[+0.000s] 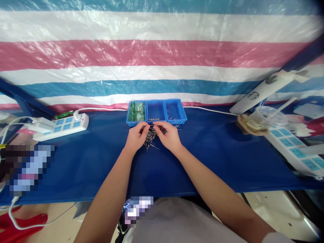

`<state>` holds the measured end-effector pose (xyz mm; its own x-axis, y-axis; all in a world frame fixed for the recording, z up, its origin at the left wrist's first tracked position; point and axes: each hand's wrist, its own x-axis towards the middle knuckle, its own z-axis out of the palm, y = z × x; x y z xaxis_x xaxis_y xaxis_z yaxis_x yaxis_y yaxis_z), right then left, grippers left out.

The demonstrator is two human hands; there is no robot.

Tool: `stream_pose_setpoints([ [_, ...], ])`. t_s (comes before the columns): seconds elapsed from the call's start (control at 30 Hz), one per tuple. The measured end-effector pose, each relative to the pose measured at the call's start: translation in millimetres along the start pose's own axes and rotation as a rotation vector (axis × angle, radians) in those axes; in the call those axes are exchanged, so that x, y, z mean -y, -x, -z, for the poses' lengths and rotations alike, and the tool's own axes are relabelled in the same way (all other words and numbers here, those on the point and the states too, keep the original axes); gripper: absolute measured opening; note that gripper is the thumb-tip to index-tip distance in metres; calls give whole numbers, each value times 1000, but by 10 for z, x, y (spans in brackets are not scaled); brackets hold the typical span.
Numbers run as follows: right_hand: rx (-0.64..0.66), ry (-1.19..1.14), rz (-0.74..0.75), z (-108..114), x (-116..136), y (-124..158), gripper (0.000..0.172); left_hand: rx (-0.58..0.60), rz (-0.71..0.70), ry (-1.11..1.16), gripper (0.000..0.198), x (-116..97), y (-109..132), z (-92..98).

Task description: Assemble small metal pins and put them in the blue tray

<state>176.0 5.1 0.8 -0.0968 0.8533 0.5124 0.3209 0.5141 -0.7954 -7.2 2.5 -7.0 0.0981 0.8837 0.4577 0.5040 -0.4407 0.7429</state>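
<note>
My left hand [137, 137] and my right hand [170, 136] meet fingertip to fingertip, both closed in a pinch. A thin metal rod [153, 125] runs between their fingertips; its ends are hidden by the fingers. Just beneath lies a pile of metal rods and small cylindrical pieces [151, 136], partly covered by both hands. Directly behind stands a blue three-part bin [156, 101]. Green packets [136, 111] fill its left compartment. Several small metal cylinders [154, 119] line the front of the middle one, and a few thin rods [171, 118] lie in the right one.
White power strips stand at the left [66, 125] and right [291, 145]. A plastic cup with a straw [260, 118] and a white tube-shaped object [263, 91] are at the right. White cables [207, 109] cross the blue table [101, 162]. A striped sheet [157, 54] hangs behind.
</note>
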Motion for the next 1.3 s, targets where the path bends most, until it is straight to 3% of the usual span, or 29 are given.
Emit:
stream_pose_setpoints([
  [0.27, 3, -44, -76, -8, -29, -1, 16, -6, 4, -28, 22, -9, -10, -3],
  [0.97, 10, -29, -74, 5, -17, -21, 12, 33, 75, -43, 29, -21, -15, 4],
  [1.3, 16, -35, -102, 5, -33, -14, 14, -28, -3, 7, 21, 1, -27, -37],
])
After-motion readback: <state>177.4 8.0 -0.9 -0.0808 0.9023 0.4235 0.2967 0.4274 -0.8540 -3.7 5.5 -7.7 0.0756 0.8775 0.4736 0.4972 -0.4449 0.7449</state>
